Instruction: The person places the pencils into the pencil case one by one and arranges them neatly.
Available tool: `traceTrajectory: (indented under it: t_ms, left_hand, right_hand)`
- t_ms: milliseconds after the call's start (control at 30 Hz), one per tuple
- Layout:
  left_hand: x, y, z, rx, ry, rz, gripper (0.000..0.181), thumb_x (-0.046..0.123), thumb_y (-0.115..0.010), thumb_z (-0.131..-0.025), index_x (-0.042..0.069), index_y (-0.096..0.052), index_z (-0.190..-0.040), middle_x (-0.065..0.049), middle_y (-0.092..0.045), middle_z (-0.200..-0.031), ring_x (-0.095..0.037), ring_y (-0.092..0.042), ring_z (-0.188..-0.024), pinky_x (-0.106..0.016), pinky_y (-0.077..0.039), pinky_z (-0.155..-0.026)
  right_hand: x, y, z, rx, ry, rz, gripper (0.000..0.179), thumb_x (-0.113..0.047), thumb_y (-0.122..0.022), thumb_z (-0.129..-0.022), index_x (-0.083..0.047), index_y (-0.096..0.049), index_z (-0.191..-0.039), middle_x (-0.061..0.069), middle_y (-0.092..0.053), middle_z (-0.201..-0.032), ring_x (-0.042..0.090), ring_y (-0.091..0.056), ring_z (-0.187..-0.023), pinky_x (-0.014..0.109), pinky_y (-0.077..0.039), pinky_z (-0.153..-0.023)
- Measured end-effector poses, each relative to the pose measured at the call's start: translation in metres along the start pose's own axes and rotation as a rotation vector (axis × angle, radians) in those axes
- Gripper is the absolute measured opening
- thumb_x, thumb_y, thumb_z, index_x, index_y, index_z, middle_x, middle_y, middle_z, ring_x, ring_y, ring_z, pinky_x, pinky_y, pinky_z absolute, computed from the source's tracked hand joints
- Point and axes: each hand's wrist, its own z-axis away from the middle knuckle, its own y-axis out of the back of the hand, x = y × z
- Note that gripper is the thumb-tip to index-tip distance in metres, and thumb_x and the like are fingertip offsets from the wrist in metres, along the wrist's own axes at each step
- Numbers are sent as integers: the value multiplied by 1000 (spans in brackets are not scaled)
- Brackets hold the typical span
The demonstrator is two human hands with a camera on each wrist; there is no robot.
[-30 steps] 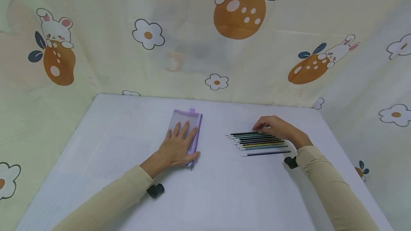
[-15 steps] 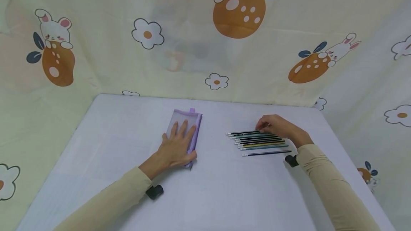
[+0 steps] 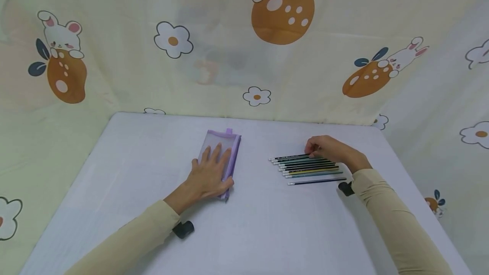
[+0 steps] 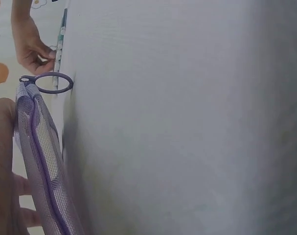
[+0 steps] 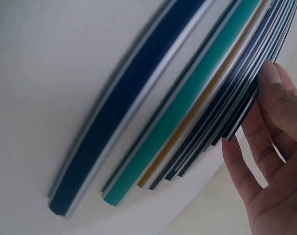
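My left hand (image 3: 208,177) lies with spread fingers on a purple mesh pencil pouch (image 3: 218,140). In the left wrist view the pouch's zipper edge (image 4: 49,171) shows, with a dark ring pull (image 4: 54,92) at its end. To the right, my right hand (image 3: 329,151) pinches the farthest pencil (image 3: 288,157) of a row between thumb and fingers. Several black, teal and yellow pencils (image 3: 305,169) lie side by side, white eraser ends pointing left. One dark blue pencil (image 5: 128,93) lies apart on the near side. The right fingers cover part of the farthest pencils.
A white-covered table (image 3: 252,232) bears everything. Behind it hangs a cream curtain (image 3: 214,88) printed with rabbits and flowers. Black wrist cameras (image 3: 184,229) sit under both sleeves. White tabletop separates the pouch from the pencils.
My left hand has shifted slightly left and nearer on the pouch. The right hand has slid a little to the right along the farthest pencil. The other pencils lie as before.
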Motion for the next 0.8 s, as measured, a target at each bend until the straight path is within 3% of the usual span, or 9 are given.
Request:
traceTrajectory:
  t_ms: [333,600,800]
  left_hand:
    - [1,0,0,-4,3,60,80,48,-51,-91,15,-29,-161,-19,-22,-166,-49,-18,-151,-81,-21,-107]
    - [1,0,-1,-37,28,44,80,47,-48,-93,17,-22,-163,-16,-16,-169,-51,-14,-152,-80,-25,-105]
    - [3,3,-1,-10,50,55,80,45,-50,-92,17,-24,-162,-16,-19,-168,-50,-17,-151,-78,-31,-101]
  right_hand:
    - [1,0,0,-1,16,29,15,2,-67,-95,-10,-70,-103,2,-67,-99,20,-59,-93,33,-54,-84]
    - [1,1,3,-4,25,32,14,1,-68,-94,-11,-68,-101,2,-67,-99,20,-58,-93,35,-54,-85]
    - [1,1,2,-9,38,42,15,1,-67,-95,-12,-70,-102,1,-67,-100,19,-59,-93,34,-55,-86]
